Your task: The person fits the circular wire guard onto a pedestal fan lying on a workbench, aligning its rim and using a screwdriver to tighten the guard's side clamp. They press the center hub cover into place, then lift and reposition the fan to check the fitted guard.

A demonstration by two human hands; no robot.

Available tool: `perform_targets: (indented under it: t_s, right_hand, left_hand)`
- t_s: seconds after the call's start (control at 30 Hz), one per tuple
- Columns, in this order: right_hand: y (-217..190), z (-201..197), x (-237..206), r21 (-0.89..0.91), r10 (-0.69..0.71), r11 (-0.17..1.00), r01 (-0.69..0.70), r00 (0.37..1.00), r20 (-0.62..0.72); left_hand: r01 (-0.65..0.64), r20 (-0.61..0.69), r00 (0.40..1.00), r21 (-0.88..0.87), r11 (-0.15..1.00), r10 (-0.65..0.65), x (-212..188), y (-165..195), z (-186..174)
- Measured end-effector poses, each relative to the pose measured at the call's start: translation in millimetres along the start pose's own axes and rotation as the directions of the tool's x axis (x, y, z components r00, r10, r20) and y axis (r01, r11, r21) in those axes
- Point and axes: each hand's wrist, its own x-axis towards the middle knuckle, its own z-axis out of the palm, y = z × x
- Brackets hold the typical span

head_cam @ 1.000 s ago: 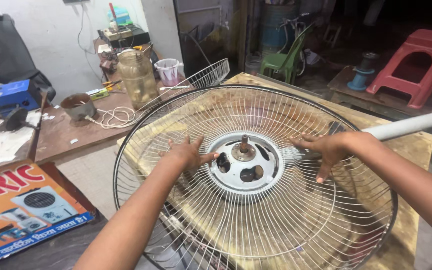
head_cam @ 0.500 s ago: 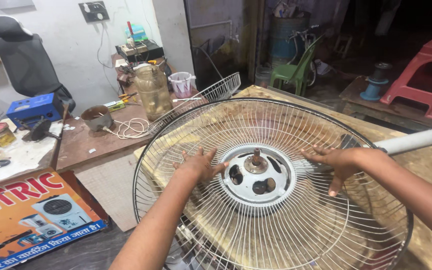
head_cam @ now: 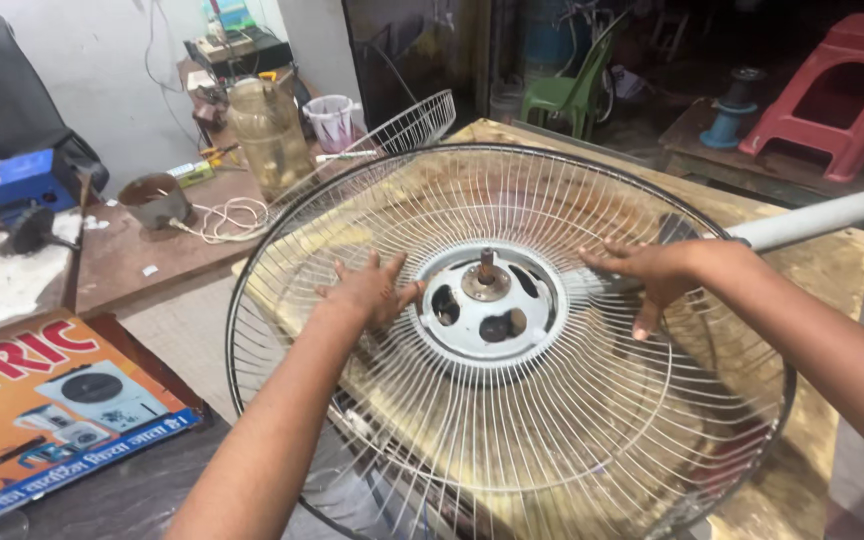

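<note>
It was a small repair workshop for fans and electrical goods, cluttered and dim toward the back. A round wire fan guard (head_cam: 512, 330) with its bare motor hub (head_cam: 490, 300) lay across a worn wooden table (head_cam: 832, 270), and a second wire guard (head_cam: 407, 125) leaned behind it. The brown bench (head_cam: 142, 260) along the wall carried a coil of white cable (head_cam: 227, 218), a blue tool case (head_cam: 12, 185), a cloudy plastic jar (head_cam: 270, 135) and loose odds and ends. A printed carton picturing fans (head_cam: 47, 410) sat near the front. Further in stood a red plastic stool (head_cam: 842, 90), a green plastic chair (head_cam: 572, 90) and a blue spool of winding wire (head_cam: 732, 115).
</note>
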Motion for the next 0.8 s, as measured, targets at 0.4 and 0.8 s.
perform_targets:
  t_s: [0.4,0.8]
  right_hand:
    - [-1.0,0.3,1.3,-0.066,0.001,0.998,-0.001,1.0,0.0]
    - [-7.1,1.3,-10.7,-0.057,0.025,0.998,-0.026,1.0,-0.011]
  left_hand:
    - [-0.078,-0.076,0.993,0.102,0.992,0.086,8.8,-5.9,5.6]
    - [-0.154,-0.114,0.979,0.118,0.981,0.167,11.3,-7.5,9.4]
